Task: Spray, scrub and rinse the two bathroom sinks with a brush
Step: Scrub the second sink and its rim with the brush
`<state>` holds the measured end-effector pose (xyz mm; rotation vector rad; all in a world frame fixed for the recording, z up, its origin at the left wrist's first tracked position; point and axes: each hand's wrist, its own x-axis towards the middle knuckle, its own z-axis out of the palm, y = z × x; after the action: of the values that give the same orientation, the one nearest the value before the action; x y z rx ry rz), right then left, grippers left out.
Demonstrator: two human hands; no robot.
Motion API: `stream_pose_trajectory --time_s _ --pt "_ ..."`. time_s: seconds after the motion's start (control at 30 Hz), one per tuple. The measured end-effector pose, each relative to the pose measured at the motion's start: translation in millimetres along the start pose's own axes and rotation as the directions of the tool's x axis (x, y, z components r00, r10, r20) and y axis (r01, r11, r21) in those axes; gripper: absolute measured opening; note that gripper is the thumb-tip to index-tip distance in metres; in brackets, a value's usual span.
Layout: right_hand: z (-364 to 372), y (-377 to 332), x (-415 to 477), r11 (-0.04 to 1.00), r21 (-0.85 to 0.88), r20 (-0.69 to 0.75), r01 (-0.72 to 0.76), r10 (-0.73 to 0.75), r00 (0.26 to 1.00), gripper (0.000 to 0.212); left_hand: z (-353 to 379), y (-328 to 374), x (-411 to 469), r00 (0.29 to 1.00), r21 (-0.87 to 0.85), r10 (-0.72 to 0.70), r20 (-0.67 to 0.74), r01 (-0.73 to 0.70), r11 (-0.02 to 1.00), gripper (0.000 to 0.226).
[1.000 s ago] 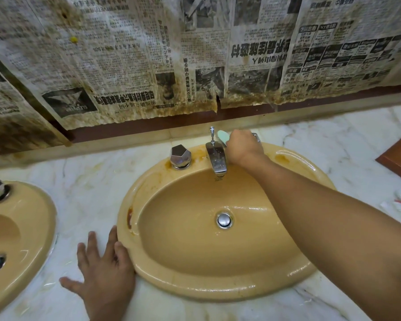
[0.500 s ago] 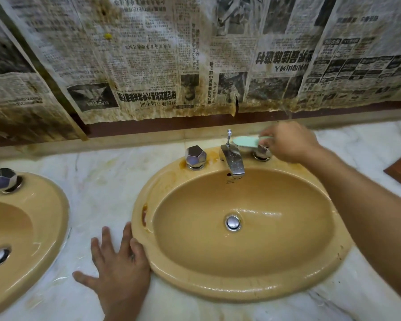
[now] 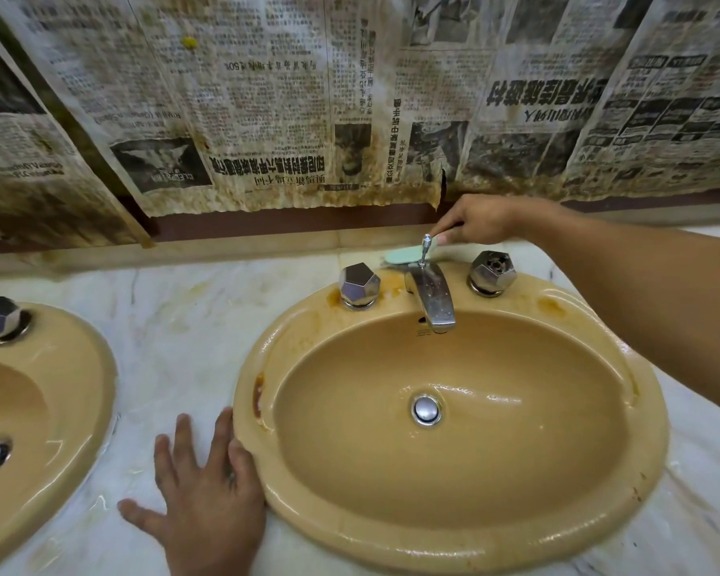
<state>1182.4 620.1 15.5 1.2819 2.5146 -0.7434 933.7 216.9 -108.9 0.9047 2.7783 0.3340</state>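
Brush between right fingers, behind faucet

Two sinks: right sink and left sink, each with one drain. Three knobs (two on the right sink, one visible on the left), one spout, one brush. Two hands: left hand, right hand.
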Motion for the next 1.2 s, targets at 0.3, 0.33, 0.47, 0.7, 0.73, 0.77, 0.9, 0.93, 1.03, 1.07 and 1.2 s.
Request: stream_pose_trajectory --time_s 0.3,0.33,0.47,0.7,0.73,0.77,0.9,0.93,1.03,1.07,1.2 --pt "9.6 -3.3 4.7 0.998 0.055 -0.012 -0.006 0.006 1.0 0.029 1.3 -0.1 -0.9 0.999 -0.044 0.008 -0.036 -0.009 0.999 0.06" --pt "5.5 -0.4 0.5 1.0 0.017 -0.001 -0.018 0.018 1.0 0.029 0.9 -0.1 -0.6 0.999 -0.044 0.013 -0.035 -0.015 0.999 0.06" --pt "-9.1 19.5 -37.3 0.985 -0.121 -0.061 -0.124 0.118 0.991 0.029 0.4 -1.2 -0.8 0.999 -0.05 0.027 -0.032 -0.029 0.998 0.06" --pt "38.5 -14.2 -148.8 0.858 0.491 -0.291 -0.151 0.325 0.9 0.034 -2.2 -4.4 -2.6 0.998 -0.041 0.064 -0.018 -0.064 0.997 0.063" --pt "49.7 -30.5 -166.2 0.785 0.612 -0.293 -0.093 0.335 0.895 0.032 -2.2 -4.9 -2.7 0.998 -0.036 0.065 -0.016 -0.065 0.997 0.061" --pt "60.6 -47.7 -180.1 0.706 0.707 -0.302 -0.038 0.351 0.886 0.03 -2.3 -5.3 -2.8 0.998 -0.034 0.062 -0.011 -0.062 0.997 0.059" --pt "107.7 -112.8 -188.5 0.524 0.85 -0.292 0.047 0.395 0.871 0.02 -3.7 -5.6 -3.5 0.999 -0.046 0.035 0.022 -0.034 0.998 0.048" --pt "119.8 -126.2 -179.1 0.54 0.84 -0.301 0.046 0.394 0.868 0.016 -4.3 -5.7 -3.3 0.999 -0.045 0.033 0.022 -0.032 0.998 0.048" --pt "151.3 -154.7 -137.4 0.599 0.801 -0.356 0.01 0.461 0.813 0.016 -4.3 -5.3 -3.1 0.999 -0.043 0.036 0.021 -0.035 0.998 0.048" --pt "157.2 -161.4 -123.7 0.609 0.793 -0.366 -0.024 0.507 0.78 0.018 -4.0 -5.2 -3.0 0.999 -0.043 0.035 0.022 -0.034 0.998 0.049" --pt "166.9 -173.8 -79.2 0.571 0.808 -0.36 -0.144 0.672 0.647 0.021 -3.2 -6.7 -1.8 0.999 -0.027 0.044 0.02 -0.044 0.999 0.05"
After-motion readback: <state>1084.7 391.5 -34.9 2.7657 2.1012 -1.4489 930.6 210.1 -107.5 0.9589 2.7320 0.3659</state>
